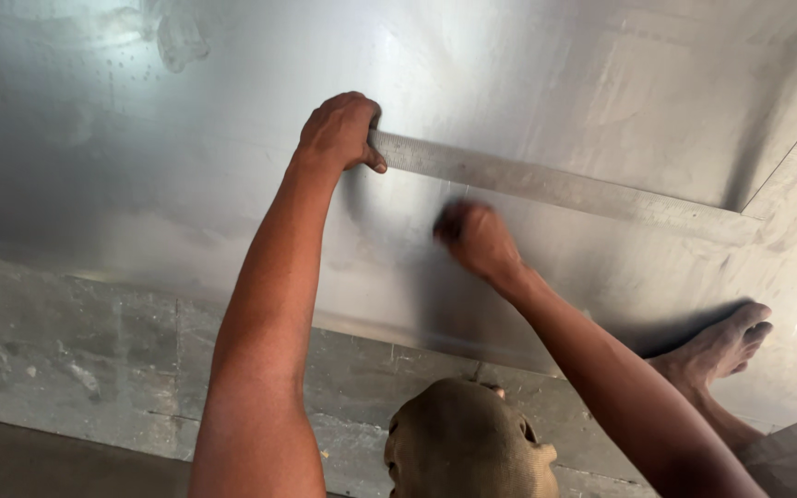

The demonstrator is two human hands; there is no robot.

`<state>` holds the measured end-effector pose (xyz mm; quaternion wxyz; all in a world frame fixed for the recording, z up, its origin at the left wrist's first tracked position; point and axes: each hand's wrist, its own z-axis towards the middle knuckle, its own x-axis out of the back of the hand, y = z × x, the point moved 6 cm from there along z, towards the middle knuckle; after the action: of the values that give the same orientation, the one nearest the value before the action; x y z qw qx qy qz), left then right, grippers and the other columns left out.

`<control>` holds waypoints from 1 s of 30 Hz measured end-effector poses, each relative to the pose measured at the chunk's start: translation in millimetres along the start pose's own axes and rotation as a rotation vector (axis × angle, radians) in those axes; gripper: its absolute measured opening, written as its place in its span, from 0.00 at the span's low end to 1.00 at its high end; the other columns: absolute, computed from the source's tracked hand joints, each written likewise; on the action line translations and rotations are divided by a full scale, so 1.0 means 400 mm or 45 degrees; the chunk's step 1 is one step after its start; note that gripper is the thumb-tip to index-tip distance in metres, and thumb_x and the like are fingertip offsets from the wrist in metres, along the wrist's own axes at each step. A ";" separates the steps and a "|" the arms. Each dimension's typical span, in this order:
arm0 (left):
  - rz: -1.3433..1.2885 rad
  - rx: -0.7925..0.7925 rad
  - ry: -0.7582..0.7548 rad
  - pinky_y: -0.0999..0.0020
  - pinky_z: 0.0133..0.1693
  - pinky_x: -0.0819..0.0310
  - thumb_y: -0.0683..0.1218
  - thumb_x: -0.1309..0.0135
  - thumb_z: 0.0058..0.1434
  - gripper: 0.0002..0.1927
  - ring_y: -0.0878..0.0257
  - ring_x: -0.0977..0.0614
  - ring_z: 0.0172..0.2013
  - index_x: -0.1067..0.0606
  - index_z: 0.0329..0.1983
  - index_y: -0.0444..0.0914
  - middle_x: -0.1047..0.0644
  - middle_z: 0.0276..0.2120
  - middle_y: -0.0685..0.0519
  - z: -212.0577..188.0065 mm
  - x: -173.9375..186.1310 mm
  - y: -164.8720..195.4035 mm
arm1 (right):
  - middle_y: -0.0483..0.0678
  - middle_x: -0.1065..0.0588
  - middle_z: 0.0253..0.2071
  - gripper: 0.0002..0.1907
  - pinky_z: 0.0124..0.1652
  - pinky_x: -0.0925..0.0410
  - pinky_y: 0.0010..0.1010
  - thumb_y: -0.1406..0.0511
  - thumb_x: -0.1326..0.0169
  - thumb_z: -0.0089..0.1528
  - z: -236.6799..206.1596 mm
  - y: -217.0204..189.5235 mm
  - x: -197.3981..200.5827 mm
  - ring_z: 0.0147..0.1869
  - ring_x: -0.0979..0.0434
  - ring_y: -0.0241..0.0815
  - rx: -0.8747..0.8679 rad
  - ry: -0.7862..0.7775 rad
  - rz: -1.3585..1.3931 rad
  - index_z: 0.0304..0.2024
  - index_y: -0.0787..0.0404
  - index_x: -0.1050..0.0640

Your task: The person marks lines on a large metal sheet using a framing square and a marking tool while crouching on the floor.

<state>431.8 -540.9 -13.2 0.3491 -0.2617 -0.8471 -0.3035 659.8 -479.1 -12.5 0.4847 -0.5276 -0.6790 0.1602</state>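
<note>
A large shiny metal sheet [546,83] lies flat and fills most of the view. Across it runs a long steel ruler [565,189], slanting from the upper middle down to the right. My left hand [339,134] presses on the ruler's left end, fingers curled over its edge. My right hand [477,240] is a blurred fist just below the ruler's edge, close to the sheet; any tool in it is too blurred to see.
My bare foot [717,346] rests on the sheet at the right. A grey stone floor [66,355] shows below the sheet's near edge. My bent knee in brown cloth [468,443] sits at the bottom middle.
</note>
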 end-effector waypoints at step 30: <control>-0.006 0.110 -0.092 0.56 0.52 0.25 0.52 0.21 0.32 0.31 0.53 0.21 0.50 0.21 0.39 0.38 0.20 0.44 0.53 0.000 -0.017 -0.008 | 0.53 0.23 0.44 0.05 0.36 0.25 0.41 0.72 0.39 0.61 0.017 -0.052 0.058 0.38 0.19 0.54 0.112 0.534 0.048 0.38 0.68 0.22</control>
<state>433.7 -544.7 -19.5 0.3286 -0.2552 -0.8720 -0.2580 643.1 -465.0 10.9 0.6348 -0.5405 -0.5455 0.0854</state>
